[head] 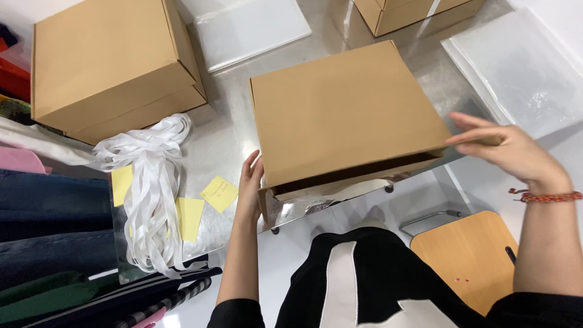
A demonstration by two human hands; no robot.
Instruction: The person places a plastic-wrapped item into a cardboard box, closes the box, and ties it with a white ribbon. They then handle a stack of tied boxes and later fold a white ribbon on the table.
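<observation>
A brown cardboard box (pixel 343 109) lies on a shiny metal table (pixel 225 136) right in front of me, its lid lowered but slightly ajar along the near edge, with white paper showing in the gap. My left hand (pixel 249 185) rests against the box's near left corner, fingers flat on the side. At the near right corner of the lid, my right hand (pixel 507 149) touches the edge with its fingers stretched out. A red braided bracelet sits on my right wrist.
A second closed cardboard box (pixel 109 64) stands at the back left, a third (pixel 413 12) at the back. White ribbons (pixel 152 182) and yellow sticky notes (pixel 218 193) lie left of me. Clear plastic bags (pixel 522 67) are right, folded clothes (pixel 48 231) far left, a wooden stool (pixel 467 261) below.
</observation>
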